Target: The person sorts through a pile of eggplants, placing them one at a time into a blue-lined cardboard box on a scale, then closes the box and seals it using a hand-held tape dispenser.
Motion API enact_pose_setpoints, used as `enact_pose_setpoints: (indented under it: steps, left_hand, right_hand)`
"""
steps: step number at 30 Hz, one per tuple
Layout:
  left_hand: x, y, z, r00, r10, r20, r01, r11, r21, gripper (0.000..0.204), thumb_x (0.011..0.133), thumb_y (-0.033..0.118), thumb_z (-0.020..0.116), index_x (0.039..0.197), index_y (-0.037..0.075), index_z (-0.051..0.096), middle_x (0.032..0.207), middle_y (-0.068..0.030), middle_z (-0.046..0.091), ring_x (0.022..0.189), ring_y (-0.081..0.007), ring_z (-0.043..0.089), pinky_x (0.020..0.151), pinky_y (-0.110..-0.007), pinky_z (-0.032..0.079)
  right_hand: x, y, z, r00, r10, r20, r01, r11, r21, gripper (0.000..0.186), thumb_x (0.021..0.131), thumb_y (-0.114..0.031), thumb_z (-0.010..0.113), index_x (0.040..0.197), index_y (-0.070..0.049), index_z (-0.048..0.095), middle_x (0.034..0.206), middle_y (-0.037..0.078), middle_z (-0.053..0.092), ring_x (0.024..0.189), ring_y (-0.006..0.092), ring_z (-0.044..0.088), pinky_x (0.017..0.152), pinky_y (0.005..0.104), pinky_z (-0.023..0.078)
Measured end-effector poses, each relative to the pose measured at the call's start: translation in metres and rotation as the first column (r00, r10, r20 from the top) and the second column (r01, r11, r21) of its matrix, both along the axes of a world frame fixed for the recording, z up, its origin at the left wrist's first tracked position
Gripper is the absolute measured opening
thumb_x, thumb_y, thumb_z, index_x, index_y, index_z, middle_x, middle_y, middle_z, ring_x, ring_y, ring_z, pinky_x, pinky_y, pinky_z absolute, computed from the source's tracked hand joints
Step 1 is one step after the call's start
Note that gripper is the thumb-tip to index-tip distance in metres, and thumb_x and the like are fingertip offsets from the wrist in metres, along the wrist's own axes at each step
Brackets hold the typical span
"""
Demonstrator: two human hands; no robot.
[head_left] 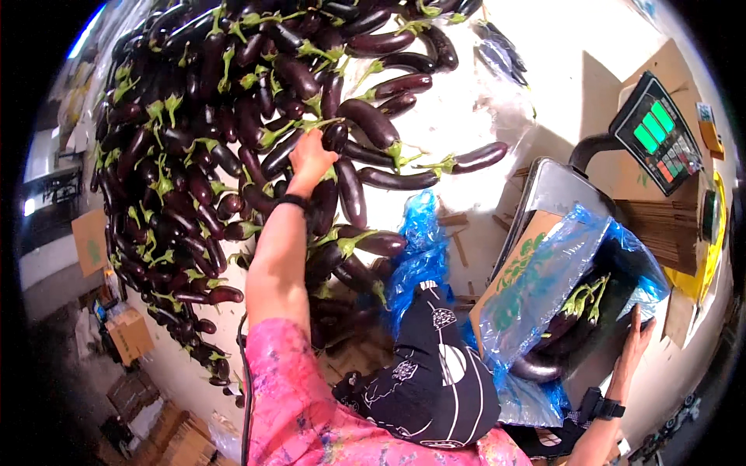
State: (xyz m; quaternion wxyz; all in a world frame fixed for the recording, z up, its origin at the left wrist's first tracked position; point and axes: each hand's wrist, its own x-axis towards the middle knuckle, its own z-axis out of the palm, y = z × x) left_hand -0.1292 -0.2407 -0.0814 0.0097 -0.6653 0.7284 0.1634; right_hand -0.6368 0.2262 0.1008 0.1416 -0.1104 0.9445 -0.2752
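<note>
My left hand (312, 161) reaches into a large heap of dark purple eggplants (179, 140). Its fingers are closed at the green stem end of an eggplant (336, 137), partly hidden by the hand. On the right, my right hand (636, 342) lies with stretched fingers against the near right side of a cardboard carton (509, 283). A blue plastic bag (571, 241) lines this carton, its edge folded over the rim. Several eggplants (538, 366) lie inside, green stems upward. The carton rests on a scale (556, 182).
The scale's display (657, 132) stands on an arm behind the carton. A crumpled blue bag (420, 241) hangs between heap and carton. A few loose eggplants (480, 158) lie on the pale surface right of the heap. Flattened cardboard (660, 233) is stacked at the far right.
</note>
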Motion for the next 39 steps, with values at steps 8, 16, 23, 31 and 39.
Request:
enact_pose_setpoints:
  steps: [8, 16, 23, 31, 39]
  left_hand:
    - [0.007, 0.022, 0.111, -0.150, 0.489, -0.859, 0.309, 0.849, 0.429, 0.034, 0.090, 0.011, 0.055, 0.121, -0.002, 0.051, 0.117, -0.0084, 0.059, 0.109, -0.0200, 0.056, 0.100, -0.036, 0.041]
    - [-0.058, 0.061, 0.175, -0.330, 0.603, -0.726, 0.447, 0.777, 0.443, 0.062, 0.089, 0.025, 0.061, 0.138, -0.001, 0.035, 0.135, -0.0192, 0.046, 0.121, -0.0335, 0.049, 0.107, -0.047, 0.035]
    - [-0.124, 0.095, 0.252, -0.288, 0.741, -0.606, 0.718, 0.586, 0.376, 0.068, 0.089, 0.018, 0.059, 0.141, -0.008, 0.024, 0.129, -0.0234, 0.047, 0.112, -0.0346, 0.053, 0.097, -0.046, 0.045]
    - [-0.238, 0.177, 0.300, 0.360, 0.101, -0.928, 0.736, 0.580, 0.349, 0.065, 0.080, 0.021, 0.069, 0.133, -0.002, 0.040, 0.113, -0.0110, 0.059, 0.101, -0.0162, 0.057, 0.095, -0.030, 0.041]
    - [-0.272, 0.200, 0.325, 0.410, -0.045, -0.911, 0.803, 0.492, 0.337, 0.064, 0.074, 0.019, 0.072, 0.129, -0.002, 0.047, 0.104, -0.0081, 0.063, 0.093, -0.0141, 0.060, 0.088, -0.028, 0.046]
  right_hand:
    - [0.007, -0.010, 0.002, 0.998, 0.011, 0.065, -0.007, 0.997, -0.072, 0.091, 0.086, -0.044, 0.064, 0.144, 0.009, 0.017, 0.151, 0.024, 0.020, 0.140, 0.0283, 0.022, 0.113, 0.0351, 0.018]
    - [0.022, -0.025, 0.019, 0.994, 0.098, -0.058, -0.100, 0.994, -0.040, 0.050, 0.087, -0.031, 0.065, 0.123, 0.000, 0.049, 0.118, 0.018, 0.058, 0.108, 0.0255, 0.054, 0.095, 0.0361, 0.041]
    - [0.033, -0.053, 0.027, 0.986, 0.121, -0.114, -0.116, 0.992, 0.048, 0.046, 0.084, -0.029, 0.063, 0.116, 0.000, 0.047, 0.107, 0.027, 0.061, 0.102, 0.0382, 0.060, 0.088, 0.0424, 0.046]
    - [0.036, -0.040, 0.025, 0.993, 0.103, -0.051, -0.110, 0.982, -0.156, 0.040, 0.085, -0.026, 0.062, 0.108, 0.001, 0.044, 0.098, 0.030, 0.061, 0.096, 0.0431, 0.060, 0.084, 0.0454, 0.045]
    - [0.047, -0.055, 0.030, 0.977, 0.175, -0.121, -0.199, 0.952, -0.232, 0.055, 0.080, -0.025, 0.066, 0.123, 0.003, 0.043, 0.122, 0.028, 0.050, 0.114, 0.0384, 0.050, 0.097, 0.0419, 0.039]
